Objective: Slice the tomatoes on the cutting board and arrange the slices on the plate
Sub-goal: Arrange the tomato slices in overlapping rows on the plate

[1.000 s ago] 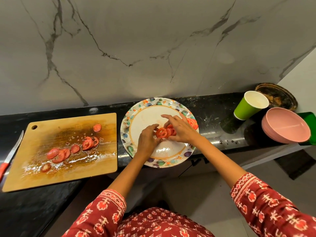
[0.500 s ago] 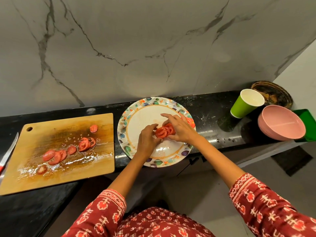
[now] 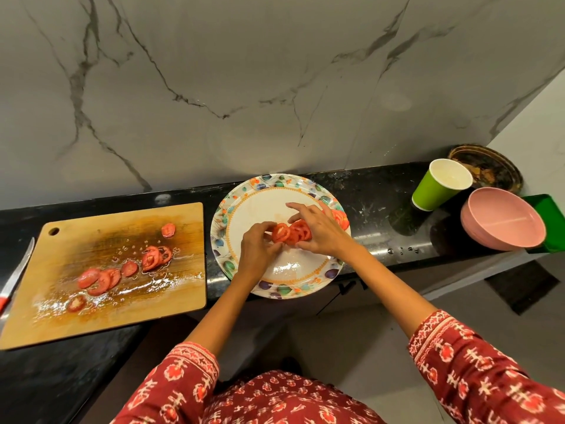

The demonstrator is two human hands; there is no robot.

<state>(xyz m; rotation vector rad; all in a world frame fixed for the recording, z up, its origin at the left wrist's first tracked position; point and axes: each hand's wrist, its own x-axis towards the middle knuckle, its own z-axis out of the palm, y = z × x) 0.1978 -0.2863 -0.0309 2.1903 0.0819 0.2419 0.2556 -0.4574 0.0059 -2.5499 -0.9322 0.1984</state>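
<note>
Several cut slices (image 3: 122, 270) lie on the wet cutting board (image 3: 101, 313), awaiting transfer, the knife (image 3: 13, 278) parked at its left edge. Over the plate (image 3: 244, 195), the left hand (image 3: 256, 249) pinches the front slice (image 3: 280, 232) off a small stack (image 3: 299, 231) that the right hand (image 3: 321, 231) grasps, likely to lay them out singly.
</note>
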